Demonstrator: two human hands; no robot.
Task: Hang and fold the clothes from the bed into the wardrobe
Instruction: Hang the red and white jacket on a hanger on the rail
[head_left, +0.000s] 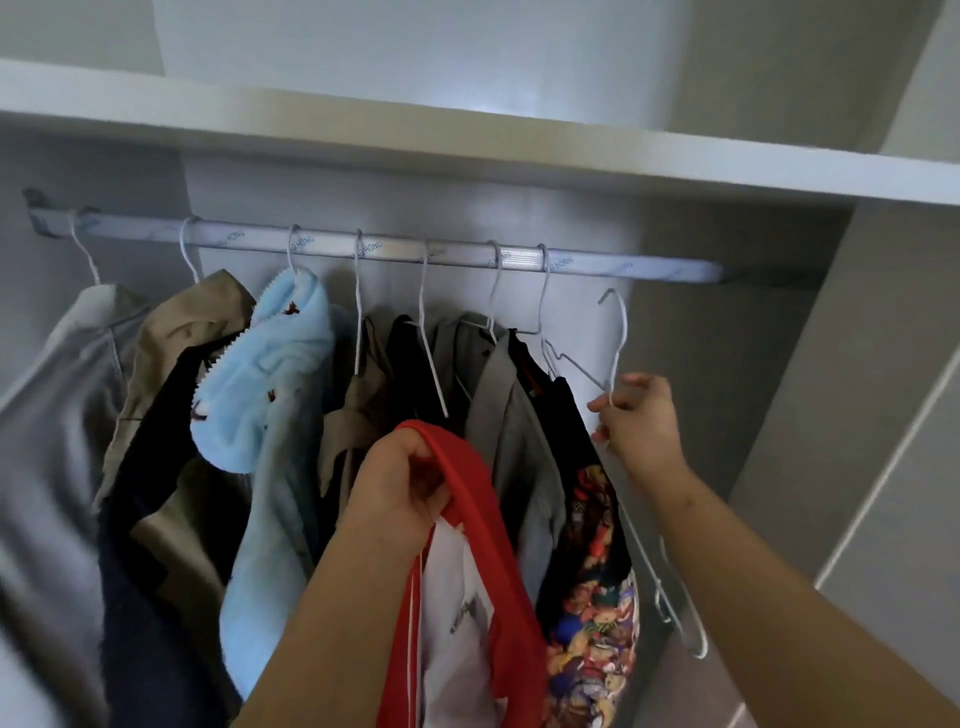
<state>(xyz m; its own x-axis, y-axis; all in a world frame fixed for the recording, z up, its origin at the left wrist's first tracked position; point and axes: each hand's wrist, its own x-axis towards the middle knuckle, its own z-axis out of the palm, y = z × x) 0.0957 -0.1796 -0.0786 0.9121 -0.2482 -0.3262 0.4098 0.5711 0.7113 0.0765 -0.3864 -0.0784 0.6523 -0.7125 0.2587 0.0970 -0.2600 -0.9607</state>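
Note:
My left hand (400, 486) grips the collar of a red and white shirt (467, 587) that hangs down in front of the wardrobe. To the right, my right hand (641, 423) pinches the neck of an empty white wire hanger (618, 338), whose hook is off the rail and just below it. The hanger's frame slants down past my right wrist. The silver rail (395, 249) spans the wardrobe and carries several hangers with clothes.
On the rail hang a grey garment (47, 415), a tan and navy one (161, 395), a light blue fleece (280, 395), dark and grey pieces and a cartoon-print shirt (597, 597). A white shelf (467, 145) runs above. A grey side panel (831, 415) stands right.

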